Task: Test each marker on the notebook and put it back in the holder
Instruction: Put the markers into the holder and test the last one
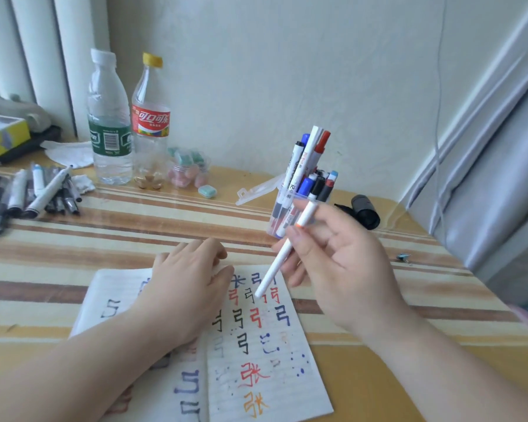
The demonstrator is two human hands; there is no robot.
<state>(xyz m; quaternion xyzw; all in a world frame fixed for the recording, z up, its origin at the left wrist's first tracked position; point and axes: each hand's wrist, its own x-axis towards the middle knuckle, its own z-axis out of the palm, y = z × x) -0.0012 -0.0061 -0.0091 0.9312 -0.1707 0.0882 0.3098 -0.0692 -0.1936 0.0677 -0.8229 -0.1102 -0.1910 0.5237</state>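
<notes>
An open notebook [256, 360] lies near the table's front edge, its right page covered with characters in black, red, blue and orange. My left hand [186, 278] rests flat on the notebook with straight fingers. My right hand [336, 263] holds a white marker with an orange band [282, 254] slanted above the page, its lower end over the written marks. Just behind it stands the clear plastic holder [287, 217] with several markers in it, blue, black and red caps up.
A water bottle [109, 117] and a cola bottle [150, 123] stand at the back. Several loose markers [43, 193] lie at the left. The holder's clear lid [256, 187], a tub of erasers [186, 172], a black roll [365, 211] and a yellow box [3, 135] also sit on the striped table.
</notes>
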